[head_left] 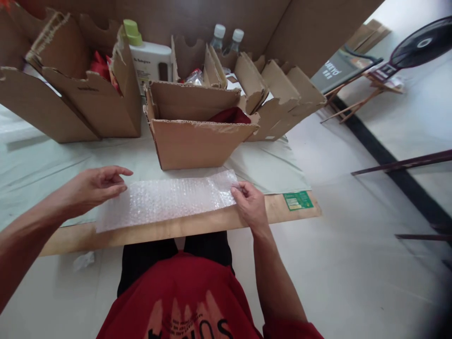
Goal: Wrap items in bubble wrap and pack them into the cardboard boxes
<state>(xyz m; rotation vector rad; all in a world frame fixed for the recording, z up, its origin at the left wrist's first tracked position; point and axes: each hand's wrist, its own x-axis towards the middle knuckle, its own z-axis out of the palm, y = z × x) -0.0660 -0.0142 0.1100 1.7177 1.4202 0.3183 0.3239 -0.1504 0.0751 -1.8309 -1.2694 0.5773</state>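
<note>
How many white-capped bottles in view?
2. The left bottle and the right bottle stand side by side before the brown back panel, beyond the front cardboard box. Others may be hidden.

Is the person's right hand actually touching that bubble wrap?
Touching. The head view shows the right hand with thumb and fingertips pinching the right end of the bubble wrap, with no gap visible.

Bubble wrap [173,200] extends along the near edge of the table [273,209], between my left hand [93,188] and my right hand [251,205]. Directly behind it stands a cardboard box [197,146]; behind this, to the left, a large bottle [151,61]. A label [298,200] lies at the table's front right corner, right of my right hand.
</note>
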